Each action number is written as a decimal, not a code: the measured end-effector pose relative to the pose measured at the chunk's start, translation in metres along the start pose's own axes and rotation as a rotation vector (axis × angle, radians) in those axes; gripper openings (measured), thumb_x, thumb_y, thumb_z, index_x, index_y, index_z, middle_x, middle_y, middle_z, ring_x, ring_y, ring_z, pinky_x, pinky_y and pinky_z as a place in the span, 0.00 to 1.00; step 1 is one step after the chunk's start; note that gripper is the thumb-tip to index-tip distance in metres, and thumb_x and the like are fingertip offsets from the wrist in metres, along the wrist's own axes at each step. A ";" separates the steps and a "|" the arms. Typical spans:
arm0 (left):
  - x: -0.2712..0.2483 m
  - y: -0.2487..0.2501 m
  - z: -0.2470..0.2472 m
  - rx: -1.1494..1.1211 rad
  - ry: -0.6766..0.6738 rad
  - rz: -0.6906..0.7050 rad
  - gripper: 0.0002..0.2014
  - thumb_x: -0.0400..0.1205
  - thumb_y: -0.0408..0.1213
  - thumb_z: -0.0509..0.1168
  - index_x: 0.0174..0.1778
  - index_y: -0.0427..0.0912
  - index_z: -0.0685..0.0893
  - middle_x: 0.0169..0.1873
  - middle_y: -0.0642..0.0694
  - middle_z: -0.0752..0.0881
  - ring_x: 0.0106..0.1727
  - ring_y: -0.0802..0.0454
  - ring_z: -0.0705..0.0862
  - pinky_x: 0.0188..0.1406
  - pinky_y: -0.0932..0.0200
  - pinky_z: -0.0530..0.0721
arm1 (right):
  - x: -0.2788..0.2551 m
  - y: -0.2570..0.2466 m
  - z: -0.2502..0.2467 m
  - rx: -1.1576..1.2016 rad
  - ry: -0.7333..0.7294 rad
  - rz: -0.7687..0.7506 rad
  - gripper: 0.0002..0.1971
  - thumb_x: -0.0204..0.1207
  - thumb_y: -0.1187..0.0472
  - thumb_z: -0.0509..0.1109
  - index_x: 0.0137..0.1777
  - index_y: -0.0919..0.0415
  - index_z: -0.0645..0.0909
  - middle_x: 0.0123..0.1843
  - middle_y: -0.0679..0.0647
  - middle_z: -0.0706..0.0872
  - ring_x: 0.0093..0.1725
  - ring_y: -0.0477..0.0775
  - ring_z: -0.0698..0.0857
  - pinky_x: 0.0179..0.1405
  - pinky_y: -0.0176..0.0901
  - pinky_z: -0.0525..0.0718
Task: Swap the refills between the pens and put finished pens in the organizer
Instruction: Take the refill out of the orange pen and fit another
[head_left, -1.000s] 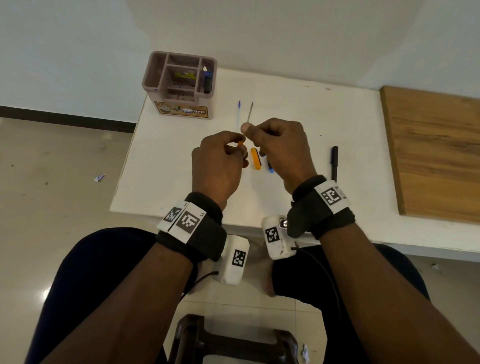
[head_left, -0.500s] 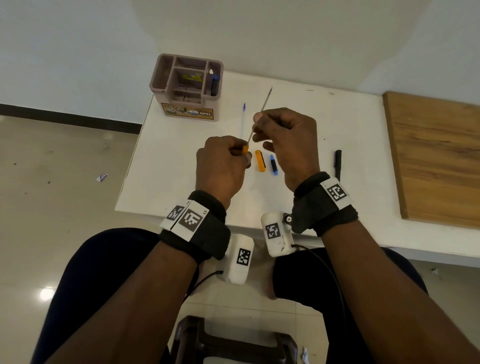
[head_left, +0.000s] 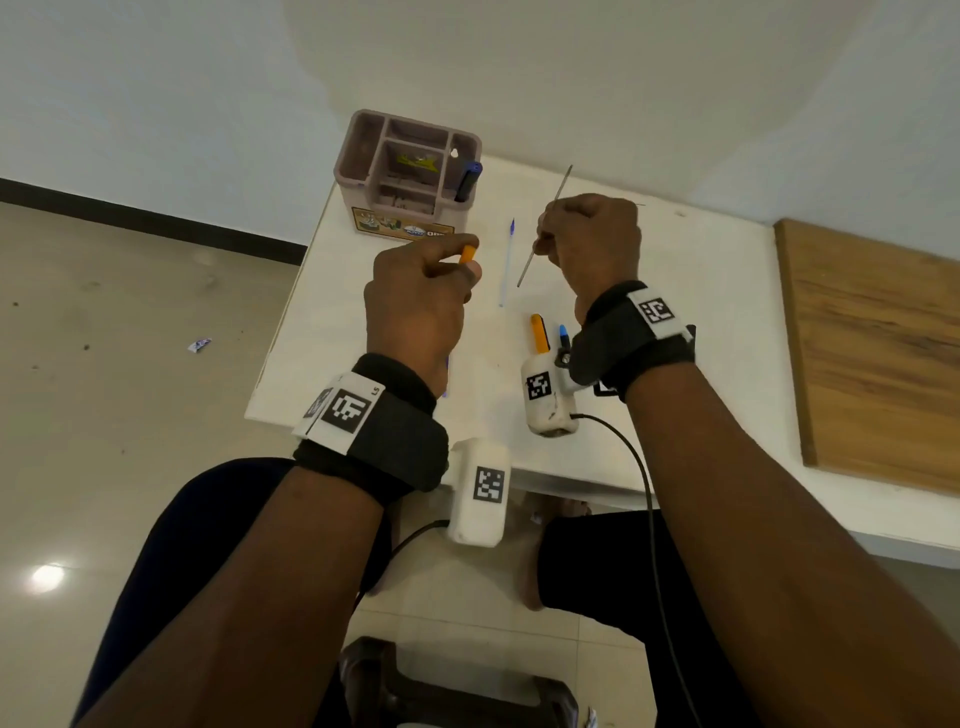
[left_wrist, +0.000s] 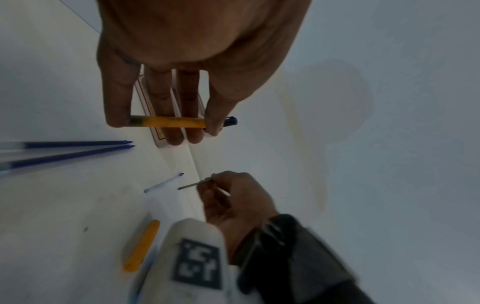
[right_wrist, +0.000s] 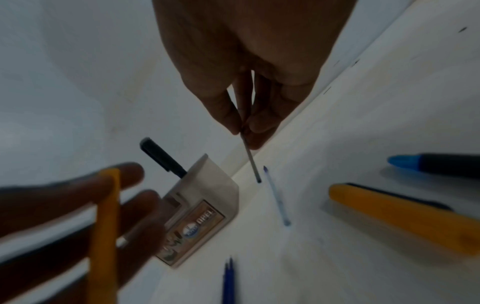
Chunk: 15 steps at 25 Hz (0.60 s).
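The left hand (head_left: 415, 301) grips the hollow orange plastic pen barrel (left_wrist: 166, 123). The right hand (head_left: 592, 239) pinches the thin dark refill (head_left: 530, 265), slanted, its lower end toward the barrel but apart from it.

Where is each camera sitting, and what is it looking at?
Head: worn on the head, looking down at the white table; both forearms, the left hand and the right hand show.
Left wrist: on the left wrist, looking along the fingers gripping the orange pen barrel; the right hand shows below.
Right wrist: on the right wrist, looking along the fingers pinching the thin refill, towards the organizer; the left hand's fingers show too.
Shared: all three views see the orange cap lying on the table.
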<state>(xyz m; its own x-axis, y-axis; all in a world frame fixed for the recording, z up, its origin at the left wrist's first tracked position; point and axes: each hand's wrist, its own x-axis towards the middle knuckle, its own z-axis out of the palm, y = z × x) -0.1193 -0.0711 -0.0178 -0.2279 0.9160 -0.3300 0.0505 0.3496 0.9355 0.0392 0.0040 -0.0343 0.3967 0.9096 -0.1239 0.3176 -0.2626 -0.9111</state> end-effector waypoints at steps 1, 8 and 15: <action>0.001 0.001 0.000 -0.022 -0.004 -0.007 0.15 0.85 0.36 0.72 0.67 0.52 0.91 0.59 0.50 0.92 0.54 0.53 0.91 0.59 0.48 0.89 | 0.006 0.005 0.006 -0.081 -0.032 0.025 0.05 0.73 0.65 0.74 0.43 0.62 0.92 0.36 0.57 0.94 0.36 0.55 0.95 0.50 0.51 0.95; 0.010 0.002 -0.010 -0.104 -0.023 -0.043 0.15 0.83 0.38 0.75 0.67 0.45 0.89 0.53 0.48 0.93 0.53 0.51 0.93 0.47 0.55 0.85 | 0.032 0.028 0.042 -0.593 -0.106 0.104 0.16 0.78 0.54 0.77 0.60 0.63 0.84 0.61 0.60 0.89 0.58 0.61 0.90 0.50 0.45 0.84; 0.011 0.003 -0.012 -0.101 -0.027 -0.039 0.15 0.84 0.39 0.75 0.66 0.45 0.90 0.53 0.49 0.94 0.53 0.52 0.93 0.45 0.56 0.84 | 0.019 0.017 0.035 -0.626 -0.083 0.088 0.17 0.82 0.57 0.74 0.65 0.66 0.79 0.68 0.62 0.85 0.66 0.65 0.86 0.55 0.47 0.81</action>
<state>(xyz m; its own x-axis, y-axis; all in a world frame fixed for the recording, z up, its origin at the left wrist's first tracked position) -0.1336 -0.0626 -0.0166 -0.2017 0.9076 -0.3682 -0.0566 0.3645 0.9295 0.0220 0.0286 -0.0663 0.3841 0.8914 -0.2406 0.7400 -0.4531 -0.4972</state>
